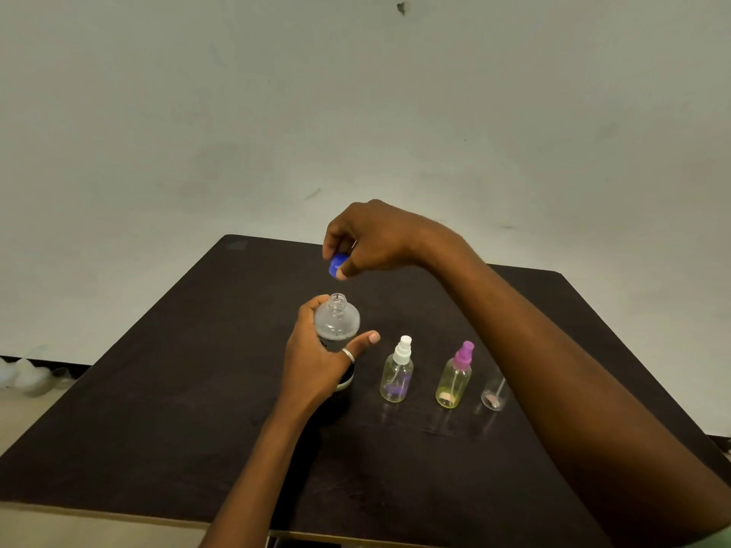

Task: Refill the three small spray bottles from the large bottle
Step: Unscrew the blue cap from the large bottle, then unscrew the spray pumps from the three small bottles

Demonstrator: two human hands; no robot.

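Observation:
The large clear bottle (337, 320) stands upright on the dark table (158, 389), its neck uncapped. My left hand (316, 361) grips its body, thumb stretched out to the right. Above the neck, my right hand (364, 241) pinches the blue cap (336, 266), clear of the bottle. To the right stand the small spray bottles: one with a white nozzle (397, 371), one with a purple nozzle (455, 376), and a third clear one (493, 397) whose top is hidden behind my right forearm.
The table's far edge meets a pale wall (356, 112). Some whitish objects (23, 375) lie on the floor at the left. Bare dark tabletop stretches to the left and in front of the bottles.

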